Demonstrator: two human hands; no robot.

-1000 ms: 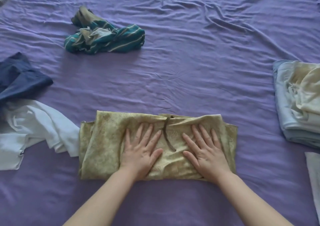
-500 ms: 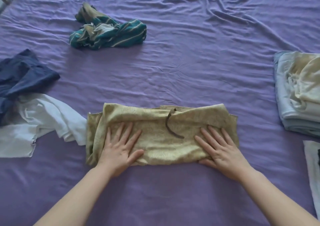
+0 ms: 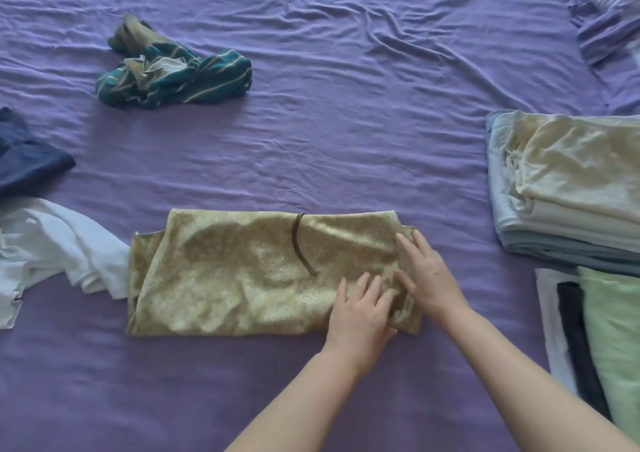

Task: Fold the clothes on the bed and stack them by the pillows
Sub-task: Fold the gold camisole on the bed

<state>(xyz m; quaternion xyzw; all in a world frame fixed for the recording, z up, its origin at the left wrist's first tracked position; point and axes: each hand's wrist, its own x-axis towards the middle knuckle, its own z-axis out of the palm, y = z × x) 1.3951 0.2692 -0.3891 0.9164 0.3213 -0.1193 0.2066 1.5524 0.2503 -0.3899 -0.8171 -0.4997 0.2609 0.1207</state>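
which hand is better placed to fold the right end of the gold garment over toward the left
Right. The right hand lies flat on the gold garment at its right edge; the left hand sits further in.

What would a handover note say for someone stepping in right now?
Left hand and right hand: both flat on the right end of the gold garment, gripping nothing.
Gold garment lies partly folded in front of the person, not yet stacked.
Done: a folded stack sits at right.
Left: finish the gold garment and stack it; then fold the striped piece, the navy piece and the white piece, all loose on the left.
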